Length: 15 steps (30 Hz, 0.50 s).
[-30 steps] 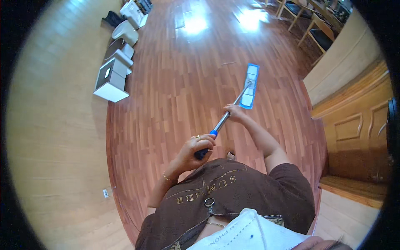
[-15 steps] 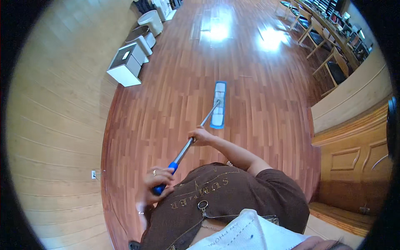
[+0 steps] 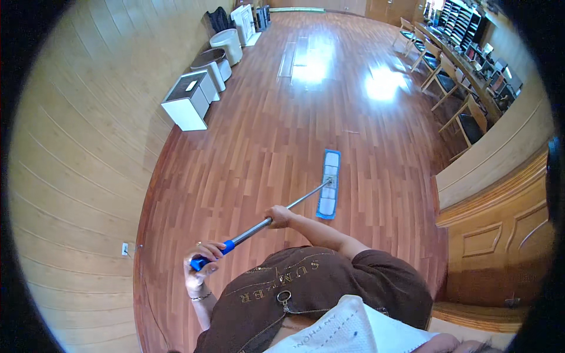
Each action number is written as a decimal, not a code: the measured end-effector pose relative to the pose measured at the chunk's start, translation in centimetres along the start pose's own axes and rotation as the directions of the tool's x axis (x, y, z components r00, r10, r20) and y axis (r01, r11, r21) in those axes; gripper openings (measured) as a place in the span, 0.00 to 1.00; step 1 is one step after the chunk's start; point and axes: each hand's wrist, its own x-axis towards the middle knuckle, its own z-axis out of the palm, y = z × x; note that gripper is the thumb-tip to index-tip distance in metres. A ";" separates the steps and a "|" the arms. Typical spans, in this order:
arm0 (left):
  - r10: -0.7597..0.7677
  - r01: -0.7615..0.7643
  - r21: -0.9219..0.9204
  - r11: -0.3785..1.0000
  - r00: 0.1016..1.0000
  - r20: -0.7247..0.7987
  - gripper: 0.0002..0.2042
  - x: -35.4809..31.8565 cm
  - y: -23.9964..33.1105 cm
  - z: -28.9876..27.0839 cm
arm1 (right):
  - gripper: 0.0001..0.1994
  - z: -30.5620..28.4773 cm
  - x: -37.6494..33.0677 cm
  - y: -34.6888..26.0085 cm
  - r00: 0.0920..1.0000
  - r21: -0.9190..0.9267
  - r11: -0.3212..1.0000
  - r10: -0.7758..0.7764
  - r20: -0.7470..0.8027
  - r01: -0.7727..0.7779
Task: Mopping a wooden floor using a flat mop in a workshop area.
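Note:
I hold a flat mop with both hands. Its blue and white pad point(image 3: 329, 183) lies flat on the reddish wood floor point(image 3: 265, 141) ahead of me, a little to the right. A metal pole point(image 3: 297, 203) runs back from the pad toward my chest. My right hand point(image 3: 278, 216) grips the bare pole partway down. My left hand point(image 3: 203, 260) closes around the blue grip at the pole's end, near my left side. I wear a brown shirt.
A light wood wall point(image 3: 76, 176) curves along the left, with a white box cabinet point(image 3: 187, 100) and round white bins point(image 3: 226, 44) against it. Wooden chairs point(image 3: 465, 112) line a counter on the right. A carved wooden panel point(image 3: 500, 235) stands close at my right.
The mop pad has swung from far right to nearer and more central. My hands and the pole have shifted left and lower, and the view has turned toward the far end of the room.

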 end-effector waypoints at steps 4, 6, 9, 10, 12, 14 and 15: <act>-0.028 0.036 -0.055 0.998 0.988 0.150 0.09 0.7 -3.5 -0.2 | 0.11 -0.1 -2.9 2.5 0.994 -0.068 0.991 0.112 -0.013 -0.113; 0.025 -0.004 -0.074 0.997 0.957 0.289 0.08 1.7 -4.3 0.5 | 0.11 0.4 -5.5 4.1 0.989 -0.013 0.992 0.122 -0.083 -0.123; -0.043 0.089 -0.098 0.991 0.918 0.394 0.07 2.2 -5.0 2.0 | 0.13 0.0 -9.7 4.2 0.966 0.033 0.978 0.207 -0.158 -0.204; -0.079 0.136 -0.102 0.986 0.898 0.433 0.07 2.7 -5.3 2.4 | 0.13 -0.1 -11.0 4.2 0.952 0.010 0.971 0.236 -0.193 -0.239; -0.064 0.140 -0.116 0.983 0.864 0.499 0.08 3.9 -6.4 2.9 | 0.13 0.1 -13.4 4.1 0.897 0.034 0.940 0.334 -0.290 -0.339; -0.042 0.176 -0.164 0.971 0.795 0.605 0.08 5.4 -7.2 4.2 | 0.11 1.0 -16.1 5.4 0.845 0.131 0.886 0.463 -0.265 -0.444; -0.028 0.185 -0.184 0.965 0.775 0.631 0.08 5.9 -7.7 4.8 | 0.11 1.2 -17.2 5.5 0.806 0.126 0.866 0.497 -0.322 -0.484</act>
